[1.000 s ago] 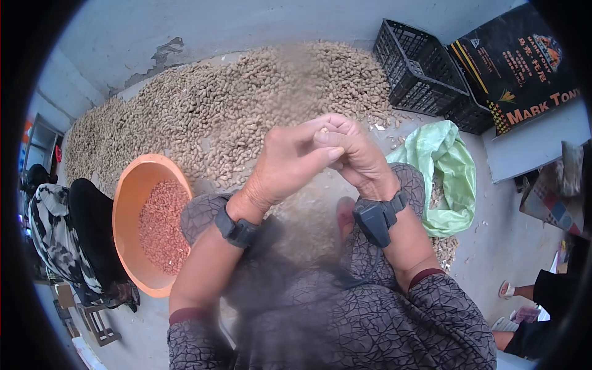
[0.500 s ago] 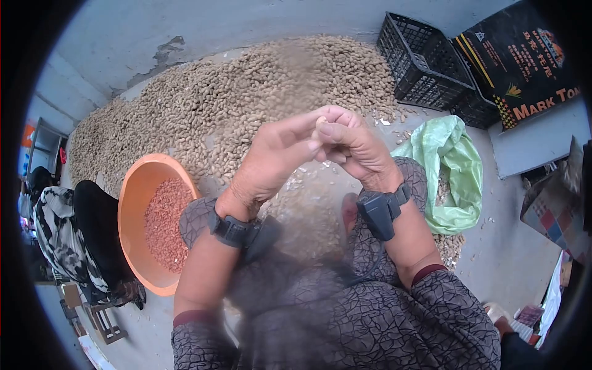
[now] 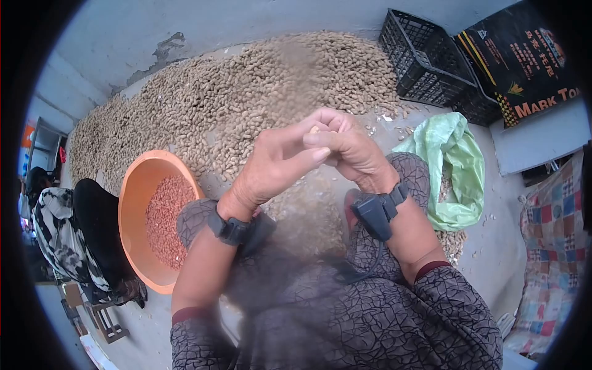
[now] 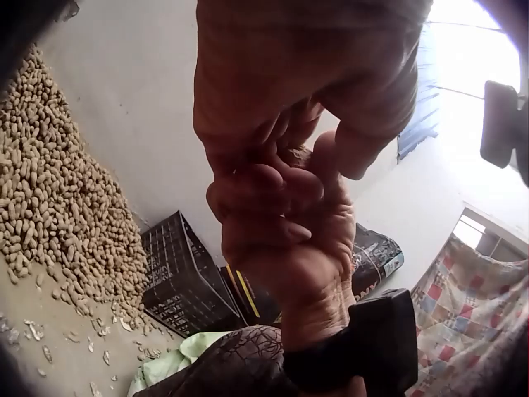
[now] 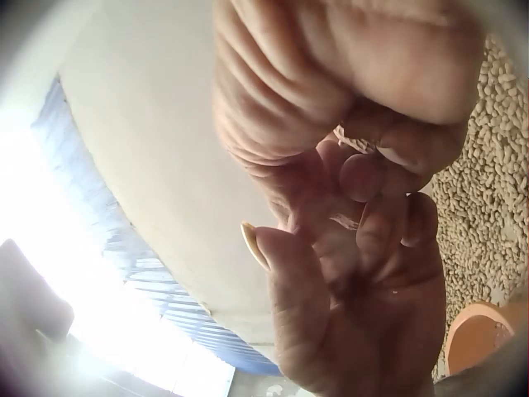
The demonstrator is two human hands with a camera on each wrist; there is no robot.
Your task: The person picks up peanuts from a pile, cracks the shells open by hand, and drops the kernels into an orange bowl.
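Observation:
In the head view, my left hand (image 3: 266, 161) and right hand (image 3: 359, 155) meet above my lap, fingers curled and overlapping. A small pale peanut (image 3: 314, 130) shows at the right thumb tip, pinched by the right hand. From the left wrist, a bit of the peanut (image 4: 297, 155) appears among the fingers of both hands. In the right wrist view, a cracked shell (image 5: 355, 142) sits in the right fingers' grip. Below it, a shell fragment (image 5: 344, 222) lies in the curled fingers of the left hand. Fingers hide most of the peanut.
Behind the hands spreads a big heap of unshelled peanuts (image 3: 228, 92). An orange basin (image 3: 131, 216) of red kernels stands left. At right are a green sack (image 3: 459, 209), black crate (image 3: 425, 80) and black printed bag (image 3: 524, 61). Another person (image 3: 58, 228) sits far left.
Both hands stay together, with the fingers and thumbs shifting around the peanut. The left thumb dipped, then came back up beside the right thumb. The head view has shifted slightly.

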